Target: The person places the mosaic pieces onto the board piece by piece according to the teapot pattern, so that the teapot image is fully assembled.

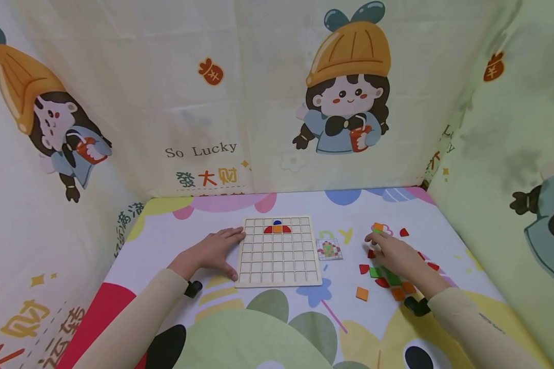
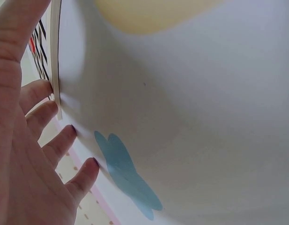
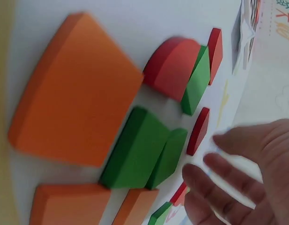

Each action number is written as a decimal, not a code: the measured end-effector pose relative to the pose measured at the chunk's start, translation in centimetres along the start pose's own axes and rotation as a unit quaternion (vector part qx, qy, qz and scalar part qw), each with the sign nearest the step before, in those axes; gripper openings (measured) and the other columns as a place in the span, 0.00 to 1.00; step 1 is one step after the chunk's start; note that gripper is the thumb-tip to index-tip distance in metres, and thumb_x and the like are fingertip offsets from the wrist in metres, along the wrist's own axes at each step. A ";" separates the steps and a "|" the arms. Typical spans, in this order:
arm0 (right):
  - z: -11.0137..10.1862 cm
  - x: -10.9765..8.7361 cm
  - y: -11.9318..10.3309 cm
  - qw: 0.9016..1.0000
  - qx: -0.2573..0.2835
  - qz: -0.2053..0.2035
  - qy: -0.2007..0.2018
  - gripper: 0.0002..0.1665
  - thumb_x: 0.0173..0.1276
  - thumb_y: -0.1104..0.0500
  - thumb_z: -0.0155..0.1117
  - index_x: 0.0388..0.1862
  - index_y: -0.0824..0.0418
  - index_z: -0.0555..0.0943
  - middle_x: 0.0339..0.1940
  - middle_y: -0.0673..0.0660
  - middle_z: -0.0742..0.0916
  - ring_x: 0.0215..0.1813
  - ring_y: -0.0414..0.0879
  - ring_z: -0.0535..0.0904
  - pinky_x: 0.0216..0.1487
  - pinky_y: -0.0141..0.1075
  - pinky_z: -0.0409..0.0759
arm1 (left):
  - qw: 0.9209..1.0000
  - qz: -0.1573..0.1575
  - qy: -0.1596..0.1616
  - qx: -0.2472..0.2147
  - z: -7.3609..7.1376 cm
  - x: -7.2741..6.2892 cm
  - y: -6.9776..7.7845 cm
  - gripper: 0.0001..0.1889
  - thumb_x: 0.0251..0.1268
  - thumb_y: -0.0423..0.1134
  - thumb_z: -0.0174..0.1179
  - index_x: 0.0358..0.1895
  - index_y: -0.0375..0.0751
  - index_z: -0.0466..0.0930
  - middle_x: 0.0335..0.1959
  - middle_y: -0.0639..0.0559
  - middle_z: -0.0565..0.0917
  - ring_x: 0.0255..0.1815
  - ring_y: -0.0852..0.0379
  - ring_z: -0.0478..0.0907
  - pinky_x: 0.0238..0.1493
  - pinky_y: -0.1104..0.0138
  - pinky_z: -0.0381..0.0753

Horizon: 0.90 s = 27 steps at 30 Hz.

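A pale wooden grid board (image 1: 279, 261) lies on the table. In its upper cells are a blue rounded piece (image 1: 277, 223), an orange square (image 1: 277, 229) and red quarter-round pieces (image 1: 287, 229) to either side. My left hand (image 1: 214, 251) rests at the board's left edge, fingers spread and touching the rim. Over the loose pieces to the right hovers my right hand (image 1: 394, 255), its thumb apart from the loosely bent fingers, with nothing seen between them. Near those fingers in the right wrist view are a red piece (image 3: 198, 131) and green pieces (image 3: 135, 152).
A small patterned card (image 1: 329, 249) lies against the board's right side. Under and around the right hand are scattered several red, green and orange pieces, including an orange square (image 1: 362, 293) nearer me. Printed cloth walls (image 1: 258, 102) enclose the table at the back and sides.
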State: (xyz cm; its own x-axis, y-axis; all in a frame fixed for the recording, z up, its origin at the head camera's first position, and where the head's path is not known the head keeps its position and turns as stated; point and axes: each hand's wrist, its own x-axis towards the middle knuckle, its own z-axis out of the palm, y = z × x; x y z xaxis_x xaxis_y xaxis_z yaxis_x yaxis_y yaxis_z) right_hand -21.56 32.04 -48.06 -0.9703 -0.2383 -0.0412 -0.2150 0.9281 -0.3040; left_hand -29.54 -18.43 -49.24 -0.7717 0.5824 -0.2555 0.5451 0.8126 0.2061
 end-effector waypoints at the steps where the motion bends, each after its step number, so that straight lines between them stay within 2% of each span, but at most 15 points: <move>1: 0.0 0.0 -0.1 1.000 0.005 0.008 0.000 0.20 0.70 0.60 0.71 0.59 0.59 0.79 0.51 0.60 0.86 0.46 0.52 0.84 0.46 0.48 0.88 | 1.000 0.000 0.001 -0.001 0.0 0.0 0.0 0.68 0.38 0.75 0.76 0.83 0.47 0.57 0.86 0.47 0.53 0.84 0.37 0.52 0.72 0.30 0.62; 4: -0.2 0.2 -0.2 0.999 0.010 0.038 -0.012 0.19 0.69 0.54 0.73 0.53 0.60 0.80 0.45 0.59 0.86 0.40 0.49 0.81 0.42 0.46 0.86 | 1.000 -0.001 0.001 -0.003 0.0 0.0 0.0 0.68 0.37 0.75 0.76 0.83 0.47 0.57 0.86 0.47 0.53 0.84 0.38 0.52 0.71 0.30 0.62; 9: -0.4 0.2 -0.2 0.998 0.010 0.051 -0.041 0.16 0.66 0.52 0.75 0.44 0.60 0.83 0.37 0.54 0.86 0.38 0.48 0.79 0.42 0.46 0.84 | 1.000 0.000 -0.003 -0.003 0.1 0.1 0.0 0.68 0.38 0.75 0.76 0.83 0.47 0.56 0.86 0.47 0.52 0.84 0.38 0.51 0.72 0.31 0.62; 17: -1.4 1.1 0.6 0.998 0.016 0.055 -0.010 0.12 0.71 0.56 0.70 0.47 0.63 0.83 0.41 0.58 0.87 0.42 0.51 0.81 0.46 0.49 0.85 | 1.000 -0.008 0.009 0.001 0.0 -0.4 -0.7 0.69 0.36 0.76 0.76 0.83 0.47 0.57 0.86 0.47 0.53 0.84 0.37 0.52 0.72 0.30 0.62; 23: -1.1 2.9 2.0 0.995 0.021 0.094 0.013 0.15 0.72 0.58 0.67 0.52 0.66 0.80 0.45 0.64 0.84 0.46 0.59 0.79 0.53 0.57 0.83 | 1.000 -0.006 0.016 -0.001 -0.2 -0.6 -0.8 0.69 0.36 0.76 0.76 0.83 0.46 0.57 0.86 0.46 0.54 0.83 0.36 0.53 0.71 0.30 0.62; 27: -0.7 3.0 2.9 0.993 0.014 0.116 0.017 0.19 0.70 0.57 0.67 0.54 0.68 0.79 0.44 0.66 0.83 0.44 0.60 0.79 0.51 0.57 0.82 | 1.000 0.007 0.009 -0.007 0.0 -0.1 -0.3 0.68 0.37 0.76 0.76 0.83 0.46 0.57 0.86 0.46 0.53 0.83 0.36 0.53 0.71 0.30 0.63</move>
State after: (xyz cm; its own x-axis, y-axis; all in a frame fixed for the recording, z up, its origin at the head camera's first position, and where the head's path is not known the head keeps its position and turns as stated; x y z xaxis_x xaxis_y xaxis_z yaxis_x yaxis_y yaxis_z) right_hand -25.15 34.24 -48.42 -0.9966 -0.0084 -0.0820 0.0180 0.9485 -0.3162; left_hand -29.63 -18.74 -49.25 -0.7695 0.5938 -0.2351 0.5520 0.8035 0.2227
